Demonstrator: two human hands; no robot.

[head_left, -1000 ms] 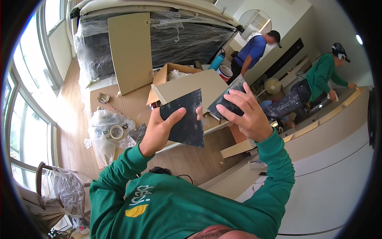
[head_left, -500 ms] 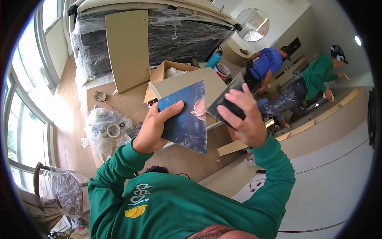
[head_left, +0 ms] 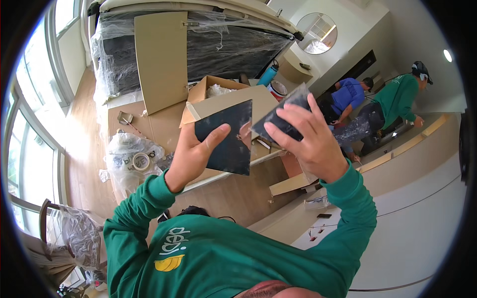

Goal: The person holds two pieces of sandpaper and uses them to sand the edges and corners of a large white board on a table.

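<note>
My left hand (head_left: 188, 158) grips a dark, flat putty plate (head_left: 223, 141), its thumb lying across the face. A dab of pinkish putty (head_left: 245, 134) sits by that plate's right edge. A second dark, smeared plate (head_left: 297, 99), apparently a putty spreader, is held in my right hand (head_left: 318, 144), fingers spread over its face. The spreader's lower left corner is right at the putty and the first plate's right edge; whether they touch I cannot tell. My palms and the plates' far sides are hidden.
Beyond my hands are a cardboard-covered work surface (head_left: 144, 116), an upright beige panel (head_left: 161, 59), an open carton (head_left: 223, 83), a blue bottle (head_left: 267, 74) and a tub (head_left: 277, 90). A tape roll (head_left: 141, 161) lies on plastic. Two people (head_left: 348, 97) work at the right.
The spreader has moved left and tilted toward the putty plate. Less putty shows at the plate's edge now. The person in blue at the right has shifted and sits lower in view.
</note>
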